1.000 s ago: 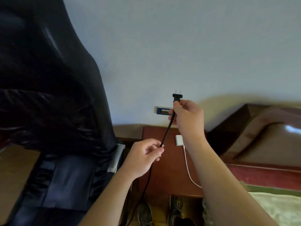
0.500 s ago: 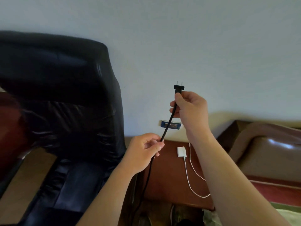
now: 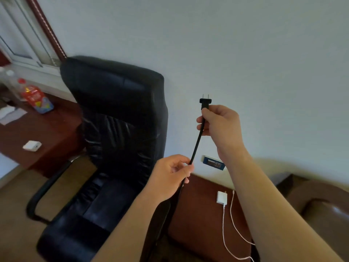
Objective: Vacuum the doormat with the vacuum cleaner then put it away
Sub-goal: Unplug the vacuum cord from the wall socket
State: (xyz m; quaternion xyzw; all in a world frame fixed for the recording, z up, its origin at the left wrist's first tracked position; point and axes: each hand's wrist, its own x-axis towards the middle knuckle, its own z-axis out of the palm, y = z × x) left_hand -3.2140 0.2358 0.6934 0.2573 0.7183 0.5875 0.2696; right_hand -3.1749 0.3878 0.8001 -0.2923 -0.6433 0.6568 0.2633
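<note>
The plug [image 3: 205, 103] now sits farther above the socket [image 3: 214, 163]. The right hand [image 3: 220, 127] pinches its stiff-looking neck, and the left hand [image 3: 171, 176] grips the probably limp cord [image 3: 196, 146].

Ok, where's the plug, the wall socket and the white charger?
plug [image 3: 205, 102], head view, on its black body
wall socket [image 3: 214, 163], head view, middle of its plate
white charger [image 3: 221, 197], head view, middle of its block

Left hand [image 3: 170, 176], right hand [image 3: 221, 127], both bare
</note>
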